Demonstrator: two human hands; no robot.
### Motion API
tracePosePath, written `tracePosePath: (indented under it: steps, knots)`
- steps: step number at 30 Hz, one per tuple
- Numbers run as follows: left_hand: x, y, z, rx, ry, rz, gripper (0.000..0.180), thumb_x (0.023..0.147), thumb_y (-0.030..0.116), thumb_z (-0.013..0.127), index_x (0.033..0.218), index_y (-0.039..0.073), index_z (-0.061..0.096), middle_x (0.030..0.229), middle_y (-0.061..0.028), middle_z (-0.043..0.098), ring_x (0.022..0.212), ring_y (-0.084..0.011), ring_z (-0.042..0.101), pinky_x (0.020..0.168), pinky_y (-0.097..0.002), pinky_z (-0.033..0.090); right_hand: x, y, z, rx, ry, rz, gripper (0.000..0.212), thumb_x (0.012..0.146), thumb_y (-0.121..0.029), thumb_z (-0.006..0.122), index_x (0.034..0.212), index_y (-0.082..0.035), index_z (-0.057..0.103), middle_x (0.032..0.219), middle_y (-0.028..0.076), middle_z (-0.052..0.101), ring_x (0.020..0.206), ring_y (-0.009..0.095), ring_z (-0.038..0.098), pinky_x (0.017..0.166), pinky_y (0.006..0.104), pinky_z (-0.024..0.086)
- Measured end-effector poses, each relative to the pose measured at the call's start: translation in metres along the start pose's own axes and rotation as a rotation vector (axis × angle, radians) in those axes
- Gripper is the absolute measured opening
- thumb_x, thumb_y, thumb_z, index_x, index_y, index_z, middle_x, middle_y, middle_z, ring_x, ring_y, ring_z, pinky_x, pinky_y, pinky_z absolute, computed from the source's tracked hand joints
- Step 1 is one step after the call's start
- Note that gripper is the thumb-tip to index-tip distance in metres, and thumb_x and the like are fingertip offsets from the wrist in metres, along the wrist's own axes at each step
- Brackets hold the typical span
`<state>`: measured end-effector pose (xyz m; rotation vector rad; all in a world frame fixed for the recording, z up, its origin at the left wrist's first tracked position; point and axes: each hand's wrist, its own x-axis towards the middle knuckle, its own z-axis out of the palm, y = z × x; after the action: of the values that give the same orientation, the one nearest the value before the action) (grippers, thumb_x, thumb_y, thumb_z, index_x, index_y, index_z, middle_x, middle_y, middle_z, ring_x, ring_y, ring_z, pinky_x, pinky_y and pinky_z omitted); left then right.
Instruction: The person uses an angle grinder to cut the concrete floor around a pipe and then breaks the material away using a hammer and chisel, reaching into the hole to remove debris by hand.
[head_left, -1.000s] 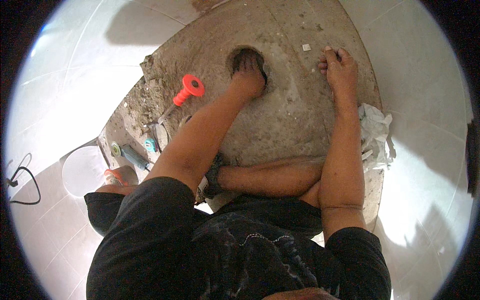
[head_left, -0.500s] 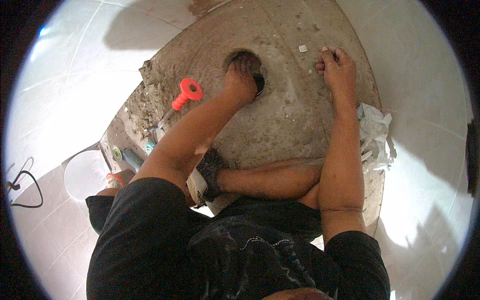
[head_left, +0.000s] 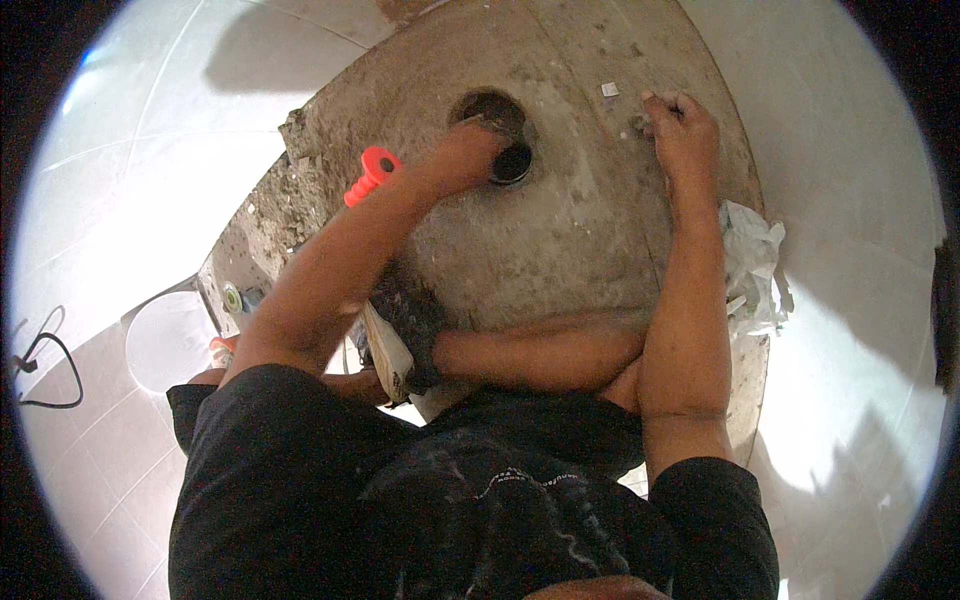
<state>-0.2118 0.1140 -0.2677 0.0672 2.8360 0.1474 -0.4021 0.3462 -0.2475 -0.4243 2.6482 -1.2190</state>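
My left hand [head_left: 468, 155] reaches down into a round hole [head_left: 490, 103] in the rough grey concrete surface [head_left: 560, 240]. Its fingers are mostly hidden below the rim. Beside that hand, a dark round pipe opening [head_left: 511, 163] shows at the hole's near right edge. To the right, my right hand [head_left: 688, 140] rests low over the concrete with its fingers curled in; whatever they may hold is hidden. A chisel with a red grip and round hand guard [head_left: 378, 165] lies left of my left forearm, which covers its shaft.
A small white chip [head_left: 609, 90] lies left of my right hand. Crumpled whitish plastic [head_left: 750, 265] sits beside my right forearm. Broken rubble [head_left: 270, 210] lines the left edge. A white round lid-like thing [head_left: 170, 345] and a black cable [head_left: 65, 375] are farther left.
My left hand has shifted slightly left and its fingers show less in the hole; more of the pipe opening is visible. My left forearm now covers the chisel's shaft. My right hand stays nearly in place.
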Motion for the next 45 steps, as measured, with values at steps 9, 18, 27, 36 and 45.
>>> tracePosePath:
  steps: [9, 18, 27, 36, 45]
  knots:
    - [-0.217, -0.107, -0.129, -0.488, 0.408, -0.468, 0.033, 0.085, 0.005, 0.062, 0.118, 0.008, 0.064, 0.101, -0.0168, 0.065, 0.094, -0.0316, 0.064, 0.082, -0.0399, 0.051, -0.009, -0.009, -0.001, -0.19, 0.022, -0.178, 0.021, 0.083, -0.02, 0.071, 0.092, -0.001, 0.07, 0.09, 0.017, 0.07, 0.083, 0.033, 0.067, 0.079, 0.0411, 0.051]
    - [-0.43, -0.109, -0.228, -0.195, 0.696, -0.959, 0.028, 0.097, 0.027, 0.061, 0.112, 0.006, 0.069, 0.078, -0.0041, 0.061, 0.069, -0.0118, 0.055, 0.064, -0.0316, 0.05, -0.072, -0.004, -0.009, -0.673, 0.194, -0.238, 0.033, 0.085, -0.029, 0.068, 0.099, 0.001, 0.067, 0.11, 0.024, 0.064, 0.099, 0.041, 0.063, 0.086, 0.0478, 0.051]
    - [-0.462, -0.073, -0.213, -0.469, 0.562, -0.813, 0.023, 0.095, 0.01, 0.058, 0.115, 0.002, 0.065, 0.099, -0.0107, 0.07, 0.084, -0.0178, 0.066, 0.08, -0.0334, 0.054, -0.082, 0.033, -0.008, -0.849, 0.085, -0.253, 0.047, 0.093, -0.034, 0.059, 0.12, 0.004, 0.056, 0.102, 0.023, 0.064, 0.098, 0.041, 0.062, 0.081, 0.0497, 0.05]
    - [-0.493, -0.069, -0.198, -0.538, 0.49, -0.794, 0.021, 0.095, 0.015, 0.059, 0.108, 0.0, 0.063, 0.093, -0.0105, 0.067, 0.072, -0.0155, 0.059, 0.069, -0.0306, 0.05, -0.151, -0.094, 0.038, -0.46, -0.35, -0.092, 0.053, 0.094, -0.029, 0.055, 0.137, 0.0, 0.044, 0.076, 0.018, 0.063, 0.057, 0.027, 0.063, 0.059, 0.0439, 0.05]
    - [-0.499, -0.063, -0.201, -0.568, 0.383, -0.832, 0.022, 0.096, 0.019, 0.058, 0.11, 0.001, 0.061, 0.092, -0.0073, 0.065, 0.077, -0.0135, 0.057, 0.072, -0.028, 0.049, -0.17, -0.117, 0.067, -0.358, -0.196, -0.575, 0.053, 0.091, -0.017, 0.057, 0.14, -0.002, 0.045, 0.087, 0.029, 0.064, 0.08, 0.041, 0.065, 0.072, 0.0482, 0.051]
